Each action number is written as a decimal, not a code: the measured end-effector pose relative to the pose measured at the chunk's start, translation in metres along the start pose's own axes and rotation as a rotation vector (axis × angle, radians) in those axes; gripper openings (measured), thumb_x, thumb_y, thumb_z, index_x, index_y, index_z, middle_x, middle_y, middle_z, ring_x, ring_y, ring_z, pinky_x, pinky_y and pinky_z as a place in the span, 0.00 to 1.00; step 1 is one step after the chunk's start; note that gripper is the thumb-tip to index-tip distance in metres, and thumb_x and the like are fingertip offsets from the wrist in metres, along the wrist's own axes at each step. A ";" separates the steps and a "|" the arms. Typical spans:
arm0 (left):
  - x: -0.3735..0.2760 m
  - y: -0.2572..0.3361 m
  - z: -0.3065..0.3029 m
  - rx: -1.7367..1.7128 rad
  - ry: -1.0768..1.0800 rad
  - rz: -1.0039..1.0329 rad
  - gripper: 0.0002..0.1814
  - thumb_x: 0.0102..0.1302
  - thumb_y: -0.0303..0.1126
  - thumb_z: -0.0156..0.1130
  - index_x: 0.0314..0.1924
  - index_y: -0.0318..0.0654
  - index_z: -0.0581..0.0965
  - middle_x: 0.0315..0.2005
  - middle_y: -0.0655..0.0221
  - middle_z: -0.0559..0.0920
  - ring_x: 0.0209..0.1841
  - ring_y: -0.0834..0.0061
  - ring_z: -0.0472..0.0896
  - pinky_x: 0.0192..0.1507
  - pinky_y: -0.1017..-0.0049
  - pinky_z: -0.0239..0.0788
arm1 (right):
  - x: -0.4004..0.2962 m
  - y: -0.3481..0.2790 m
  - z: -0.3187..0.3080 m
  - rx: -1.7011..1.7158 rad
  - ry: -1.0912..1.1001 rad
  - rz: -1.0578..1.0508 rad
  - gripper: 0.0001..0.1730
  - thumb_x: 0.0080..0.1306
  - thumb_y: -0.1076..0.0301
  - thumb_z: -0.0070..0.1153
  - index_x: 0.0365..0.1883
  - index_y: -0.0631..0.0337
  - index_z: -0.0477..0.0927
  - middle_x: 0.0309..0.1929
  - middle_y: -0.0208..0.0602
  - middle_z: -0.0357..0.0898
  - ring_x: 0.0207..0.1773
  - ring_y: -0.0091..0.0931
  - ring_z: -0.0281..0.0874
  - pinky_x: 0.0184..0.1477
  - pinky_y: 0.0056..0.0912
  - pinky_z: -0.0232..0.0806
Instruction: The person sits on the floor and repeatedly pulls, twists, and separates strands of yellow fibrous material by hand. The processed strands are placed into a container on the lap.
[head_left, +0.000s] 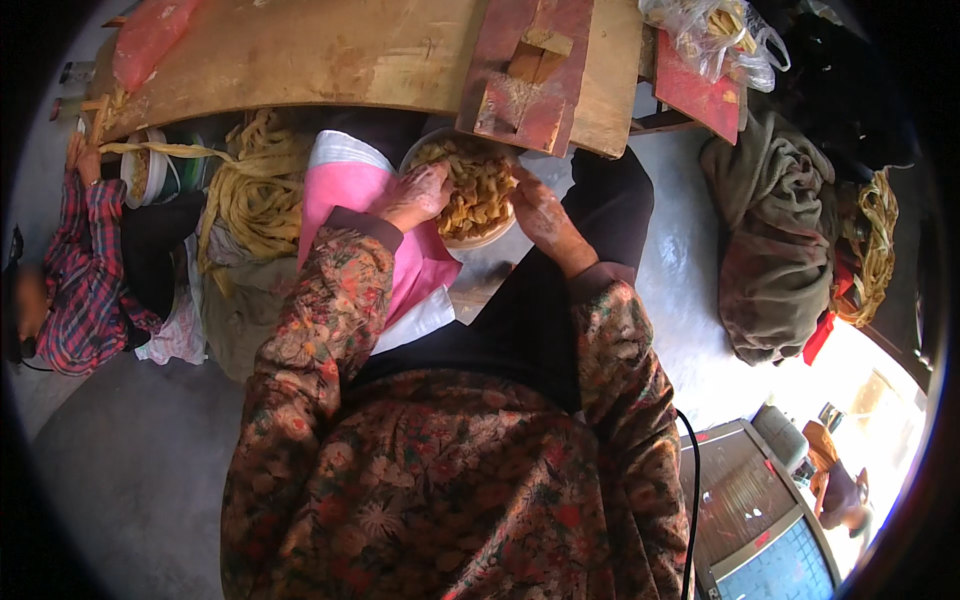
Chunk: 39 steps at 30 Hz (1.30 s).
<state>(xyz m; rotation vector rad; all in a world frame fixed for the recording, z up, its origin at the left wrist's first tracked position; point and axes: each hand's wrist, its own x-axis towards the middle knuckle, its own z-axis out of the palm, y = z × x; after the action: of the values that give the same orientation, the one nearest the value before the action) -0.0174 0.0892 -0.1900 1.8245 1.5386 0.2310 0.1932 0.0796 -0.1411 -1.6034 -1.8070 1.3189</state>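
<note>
A round bucket (480, 241) of chopped yellow-brown pieces (476, 196), probably cut from dried plant strips, stands between my knees. Over its left side, my left hand (424, 189) has its fingers curled on the pieces. My right hand (541, 206) is at the right rim, its fingertips close to the pieces. Whitish residue marks both hands. Whether either hand grips a piece is hidden. A pink cloth with a white border (349, 191) covers my left thigh. Just beyond the bucket, a worn red board (525, 112) with a wooden block (538, 54) on it overhangs the table edge.
A wooden table (315, 56) spans the front. Coiled yellowish strips (259, 195) lie at left, beside a co-worker in a plaid shirt (86, 277) with a white bucket (146, 169). At right are a plastic bag (720, 37), a bundled brown cloth (776, 247) and a black cable (691, 480).
</note>
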 end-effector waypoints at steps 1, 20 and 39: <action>-0.001 0.002 0.000 0.056 0.015 0.011 0.13 0.58 0.34 0.50 0.38 0.32 0.73 0.38 0.50 0.77 0.44 0.50 0.75 0.44 0.61 0.67 | 0.000 0.008 0.000 0.017 0.039 -0.020 0.18 0.64 0.71 0.46 0.51 0.69 0.69 0.43 0.53 0.75 0.47 0.38 0.74 0.48 0.33 0.66; 0.015 -0.066 0.110 0.856 -0.244 0.486 0.27 0.67 0.42 0.36 0.66 0.66 0.52 0.67 0.69 0.49 0.69 0.60 0.44 0.65 0.51 0.39 | -0.001 -0.013 -0.034 0.824 0.122 0.366 0.14 0.65 0.71 0.41 0.46 0.71 0.70 0.41 0.40 0.75 0.43 0.27 0.75 0.44 0.29 0.69; 0.026 -0.074 0.094 1.510 0.077 0.192 0.35 0.52 0.45 0.57 0.62 0.59 0.62 0.69 0.63 0.44 0.70 0.56 0.35 0.59 0.34 0.24 | -0.004 -0.004 -0.036 1.027 0.222 0.355 0.13 0.66 0.70 0.41 0.45 0.70 0.70 0.40 0.43 0.76 0.42 0.29 0.76 0.41 0.30 0.70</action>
<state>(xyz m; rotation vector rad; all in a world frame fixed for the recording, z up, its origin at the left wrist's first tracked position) -0.0153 0.0758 -0.3114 3.0540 1.6769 -1.0833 0.2201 0.0900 -0.1195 -1.3702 -0.5026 1.7106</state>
